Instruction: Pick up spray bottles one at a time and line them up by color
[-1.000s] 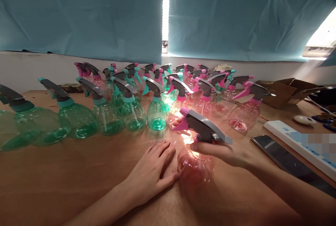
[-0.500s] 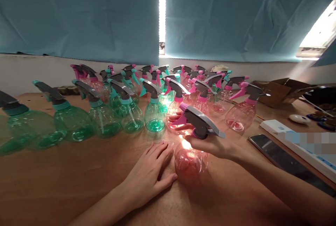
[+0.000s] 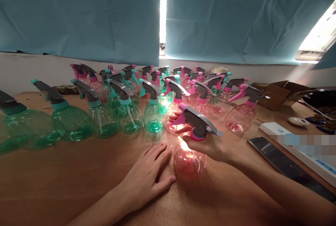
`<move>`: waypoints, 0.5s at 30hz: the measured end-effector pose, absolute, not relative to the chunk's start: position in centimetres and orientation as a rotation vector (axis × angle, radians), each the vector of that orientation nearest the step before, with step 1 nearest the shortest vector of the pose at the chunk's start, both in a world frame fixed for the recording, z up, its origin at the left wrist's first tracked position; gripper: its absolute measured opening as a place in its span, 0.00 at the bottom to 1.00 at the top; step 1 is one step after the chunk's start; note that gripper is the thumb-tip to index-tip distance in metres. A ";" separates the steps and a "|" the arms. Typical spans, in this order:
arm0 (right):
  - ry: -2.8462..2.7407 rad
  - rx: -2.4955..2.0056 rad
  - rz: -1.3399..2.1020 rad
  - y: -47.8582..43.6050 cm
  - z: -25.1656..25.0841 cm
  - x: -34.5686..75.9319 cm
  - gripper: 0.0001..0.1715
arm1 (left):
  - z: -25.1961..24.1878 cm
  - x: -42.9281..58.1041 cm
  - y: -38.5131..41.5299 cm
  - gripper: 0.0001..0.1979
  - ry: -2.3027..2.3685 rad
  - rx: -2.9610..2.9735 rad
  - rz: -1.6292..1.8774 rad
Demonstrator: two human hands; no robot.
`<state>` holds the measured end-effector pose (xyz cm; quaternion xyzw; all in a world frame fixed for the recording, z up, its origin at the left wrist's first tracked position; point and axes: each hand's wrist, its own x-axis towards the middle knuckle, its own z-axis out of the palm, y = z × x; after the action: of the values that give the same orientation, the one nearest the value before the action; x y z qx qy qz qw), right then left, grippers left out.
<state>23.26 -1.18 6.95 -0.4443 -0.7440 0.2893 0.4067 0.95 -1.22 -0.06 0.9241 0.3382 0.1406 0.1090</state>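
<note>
My right hand (image 3: 207,143) is wrapped round the neck of a pink spray bottle (image 3: 187,161) that stands on the wooden table (image 3: 65,177). Its grey and pink trigger head (image 3: 196,122) points left above my fingers. My left hand (image 3: 148,177) lies flat on the table just left of the bottle, fingers stretched out and thumb near the bottle's base. Behind them stand rows of green spray bottles (image 3: 153,119) on the left and pink spray bottles (image 3: 240,119) on the right.
A dark phone (image 3: 275,157) and a white keyboard (image 3: 301,152) lie at the right. Cardboard boxes (image 3: 280,93) and a white mouse (image 3: 298,121) sit at the back right. Blue curtains (image 3: 78,16) hang behind the table.
My right hand has carried the pink bottle a little away from me, toward the rows. My left hand has stayed flat on the table.
</note>
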 end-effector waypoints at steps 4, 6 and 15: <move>-1.843 -1.056 0.843 -1.5 7.0 23.3 0.23 | 0.1 1.0 -1.2 0.32 0.992 2.717 0.395; -1.789 -1.058 0.910 -1.5 7.0 23.3 0.24 | 0.3 1.0 -1.3 0.32 1.000 2.719 0.383; -1.811 -0.796 1.021 -1.1 7.0 23.3 0.38 | 0.3 1.1 -1.4 0.32 1.008 2.734 0.352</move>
<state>23.31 -1.10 6.98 -0.3206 -0.7298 0.4114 0.4420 1.08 -1.36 0.32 0.9265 0.3417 0.1193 0.1031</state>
